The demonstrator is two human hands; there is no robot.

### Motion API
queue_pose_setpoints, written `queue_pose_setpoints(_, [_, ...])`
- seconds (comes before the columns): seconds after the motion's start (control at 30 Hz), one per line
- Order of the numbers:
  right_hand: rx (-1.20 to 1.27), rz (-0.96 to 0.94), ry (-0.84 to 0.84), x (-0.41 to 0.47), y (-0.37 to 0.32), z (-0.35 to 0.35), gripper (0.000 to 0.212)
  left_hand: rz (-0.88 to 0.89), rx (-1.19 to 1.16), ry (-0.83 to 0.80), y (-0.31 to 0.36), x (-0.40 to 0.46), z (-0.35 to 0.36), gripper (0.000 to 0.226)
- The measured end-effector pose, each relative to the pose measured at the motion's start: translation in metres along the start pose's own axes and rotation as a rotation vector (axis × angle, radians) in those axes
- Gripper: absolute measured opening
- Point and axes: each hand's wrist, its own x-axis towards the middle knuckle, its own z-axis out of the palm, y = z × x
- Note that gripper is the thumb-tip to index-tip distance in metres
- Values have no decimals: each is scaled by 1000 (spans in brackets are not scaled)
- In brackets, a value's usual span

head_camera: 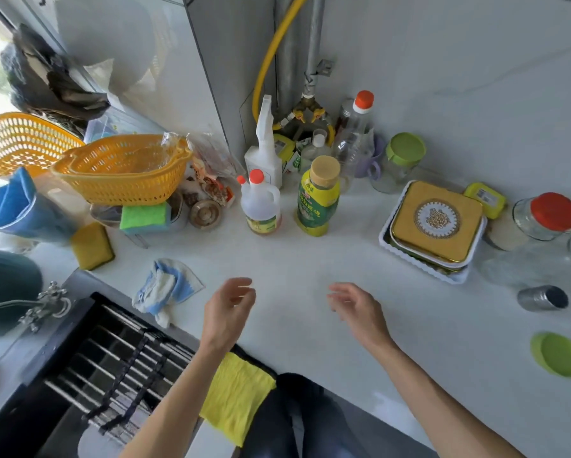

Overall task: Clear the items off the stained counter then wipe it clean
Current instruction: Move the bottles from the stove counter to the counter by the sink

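At frame centre, left hand (229,305) and right hand (355,307) hover released, holding nothing, above the table (310,259); clearing seems underway, so next likely grasp the oil bottle (317,196) at upper centre

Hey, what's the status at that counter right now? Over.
Left hand and right hand open, hovering, holding nothing. Counter not yet cleared. Oil bottle, vinegar jug, gold tin on it; striped rag by the sink.

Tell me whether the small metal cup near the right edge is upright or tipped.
Tipped: the metal cup lies on its side on the counter, dark mouth facing right.
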Motion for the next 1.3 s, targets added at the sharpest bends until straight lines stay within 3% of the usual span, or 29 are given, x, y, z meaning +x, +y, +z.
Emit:
queue_pose_setpoints(0.23, [-101, 153, -170, -122, 70, -25, 14, -129, 295, -330, -44, -120, 1, 14])
queue_pose_setpoints(0.4, [-192, 220, -167, -163, 113, -43, 14, -117, 441, -399, -69, -149, 0, 15])
queue_pose_setpoints(0.53, [-118, 313, -42, -182, 139, -45, 12, -67, 470, -440, -84, -154, -1, 17])
queue_pose_setpoints(0.87, [200, 484, 253, -301, 215, 5, 11, 93, 750, -796, -85, -170, 23, 22])
queue_pose_setpoints(1.03, [419, 727, 423, -395, 274, 48, 12, 267, 985, -995, -59, -180, 82, 31])
queue_pose_setpoints(1.3, [907, 1023, 640, -514, 344, 120, 24, 326, 949, -1250, -13, -246, 209, 16])
